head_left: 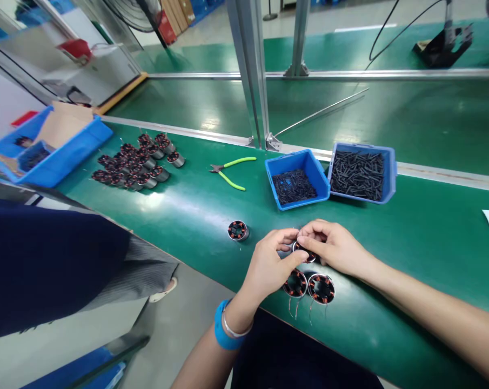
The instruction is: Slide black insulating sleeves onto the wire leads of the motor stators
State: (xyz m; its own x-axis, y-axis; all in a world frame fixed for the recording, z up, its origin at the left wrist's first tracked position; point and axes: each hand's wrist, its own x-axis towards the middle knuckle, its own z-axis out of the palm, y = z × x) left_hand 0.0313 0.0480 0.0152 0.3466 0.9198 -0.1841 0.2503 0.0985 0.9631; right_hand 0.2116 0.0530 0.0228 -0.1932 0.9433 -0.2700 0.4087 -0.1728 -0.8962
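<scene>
A round motor stator (308,255) with copper windings and a metal rim is partly covered by my fingers. My left hand (270,259) curls around its near left side, thumb and fingers closed on it. At its far edge, my right hand (329,243) has thumb and fingertips pinched together; whatever lies between them is too small or hidden to make out. Two more stators stand just below, a left one (295,283) and a right one (321,288), with thin wire ends pointing toward me. Farther left, another stator (238,230) stands alone.
Beyond my hands, a blue bin (296,181) and a paler bin (361,173) hold small black pieces. Green-handled pliers (233,172) lie open. Many stators (136,165) cluster at the left, beside a large blue crate (72,148). A metal post (252,75) rises behind. Another person's leg (126,270) is at left.
</scene>
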